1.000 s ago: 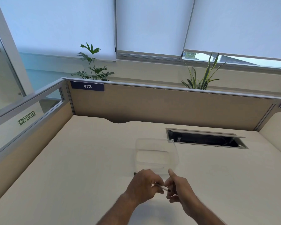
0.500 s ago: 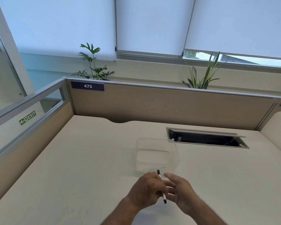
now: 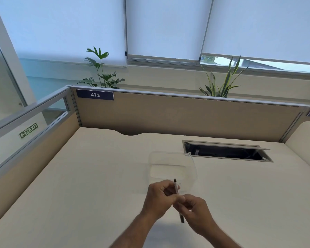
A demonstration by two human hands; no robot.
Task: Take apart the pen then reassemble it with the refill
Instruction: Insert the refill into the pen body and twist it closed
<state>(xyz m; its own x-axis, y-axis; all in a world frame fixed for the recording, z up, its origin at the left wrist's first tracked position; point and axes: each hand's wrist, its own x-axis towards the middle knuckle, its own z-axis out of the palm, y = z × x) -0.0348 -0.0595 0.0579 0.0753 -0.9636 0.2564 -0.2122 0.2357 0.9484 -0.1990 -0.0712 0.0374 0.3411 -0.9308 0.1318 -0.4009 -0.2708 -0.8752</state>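
Both hands meet above the near middle of the desk (image 3: 79,176). The left hand (image 3: 158,197) has its fingers curled round the upper part of the pen (image 3: 176,188), and the right hand (image 3: 195,210) pinches the barrel just below, thumb and fingertips closed on it. The two hands touch where they grip. The pen stands nearly upright, tilted slightly, its dark top end poking above the left fingers and its dark lower end showing beneath the right hand. The grip hides the middle of the barrel, so I cannot tell whether the pen is in one piece there.

Just behind the hands sits a clear plastic container (image 3: 170,158), open at the top; the pen's upper end overlaps its near wall in this view. Farther back and to the right, a cable hatch (image 3: 225,153) is open in the desk surface. A tan partition (image 3: 186,117) bounds the desk at the back, carrying a blue label (image 3: 95,95) reading 473. Beyond it rise a broad-leafed plant (image 3: 100,72) and a striped, sword-leafed plant (image 3: 222,83), beneath lowered roller blinds (image 3: 161,27). An exit sign (image 3: 28,130) shows at the left.
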